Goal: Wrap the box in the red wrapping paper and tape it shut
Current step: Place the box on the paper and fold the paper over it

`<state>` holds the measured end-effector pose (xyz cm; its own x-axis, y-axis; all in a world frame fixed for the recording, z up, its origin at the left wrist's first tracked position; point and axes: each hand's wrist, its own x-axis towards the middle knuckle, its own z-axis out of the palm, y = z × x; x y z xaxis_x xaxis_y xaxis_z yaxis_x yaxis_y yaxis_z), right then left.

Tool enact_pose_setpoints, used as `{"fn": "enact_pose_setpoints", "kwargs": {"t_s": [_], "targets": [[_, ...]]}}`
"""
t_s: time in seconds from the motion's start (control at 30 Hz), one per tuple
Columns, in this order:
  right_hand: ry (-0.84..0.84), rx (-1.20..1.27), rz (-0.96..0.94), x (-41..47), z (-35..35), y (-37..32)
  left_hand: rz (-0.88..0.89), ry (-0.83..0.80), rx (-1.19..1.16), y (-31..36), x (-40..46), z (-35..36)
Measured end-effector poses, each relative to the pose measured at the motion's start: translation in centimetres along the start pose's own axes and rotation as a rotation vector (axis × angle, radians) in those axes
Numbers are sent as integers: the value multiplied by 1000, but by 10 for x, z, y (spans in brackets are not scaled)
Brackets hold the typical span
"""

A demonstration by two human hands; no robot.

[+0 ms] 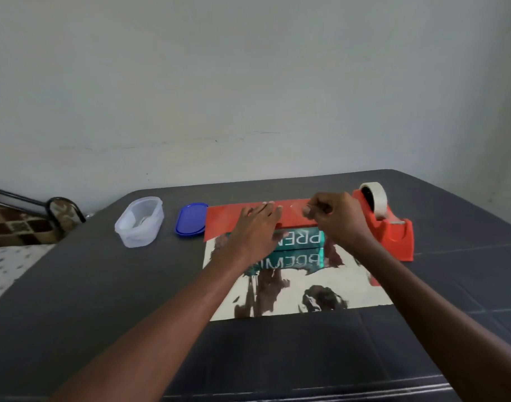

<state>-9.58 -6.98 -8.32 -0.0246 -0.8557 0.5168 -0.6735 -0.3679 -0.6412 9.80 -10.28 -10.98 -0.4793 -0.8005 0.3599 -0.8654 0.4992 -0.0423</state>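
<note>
Red paper (234, 217) is folded over the far edge of the box (299, 242) mid-counter, pinned by the flat, open left hand (255, 227), so the right hand (334, 216), its grip pinching a tape strip (298, 210), should lay it squarely across the paper's edge.

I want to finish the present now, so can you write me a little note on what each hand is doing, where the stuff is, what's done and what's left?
Left hand: flat, pressing the red wrapping paper down on top of the box.
Right hand: pinching a strip of clear tape over that flap.
Tape dispenser: on the table, right of the box.
Done: the far flap is folded over the box.
Left: stick this tape down, fold the near, shiny-side-up part of the paper over, close the ends, tape them.
</note>
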Motion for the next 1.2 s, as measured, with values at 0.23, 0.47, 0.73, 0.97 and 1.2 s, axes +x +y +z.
{"fn": "enact_pose_setpoints", "kwargs": {"t_s": [0.23, 0.47, 0.73, 0.97, 1.2], "targets": [[-212, -93, -79, 32, 45, -20, -26, 339, -130, -36, -28, -4], [-260, -325, -122, 30, 64, -17, -95, 384, -170, -55, -41, -1], [-335, -525, -241, 31, 63, -30, -201, 361, -376, -62, -44, 1], [-320, -591, -328, 30, 64, -41, -221, 363, -454, -63, -42, 1], [-389, -619, -350, 34, 81, -51, -216, 366, -473, -66, -42, 5]]}}
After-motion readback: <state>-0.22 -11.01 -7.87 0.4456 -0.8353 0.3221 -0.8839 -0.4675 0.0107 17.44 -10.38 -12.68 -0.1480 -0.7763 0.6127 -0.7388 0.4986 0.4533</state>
